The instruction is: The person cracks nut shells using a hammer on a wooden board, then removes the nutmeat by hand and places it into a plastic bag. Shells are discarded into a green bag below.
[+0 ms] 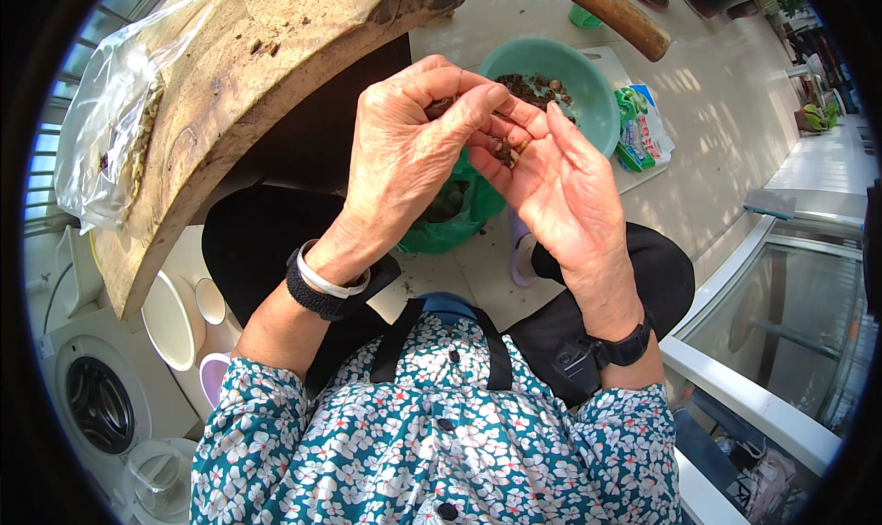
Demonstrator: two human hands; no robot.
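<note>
My left hand has a dark brown piece, perhaps nutshell, tucked under its curled fingers. Its thumb and fingertips reach over the fingers of my right hand. That hand is turned palm up and half cupped, holding small brown fragments with a paler bit among them. Beneath both hands a green plastic bag holds dark round things, partly hidden. Beyond my right hand, a green basin contains brown broken bits, likely shells.
A thick wooden slab at left carries crumbs and a clear plastic bag with pale pieces. A wooden handle juts in at top. A printed packet lies beside the basin. Washing machine and glass-panelled frame flank me.
</note>
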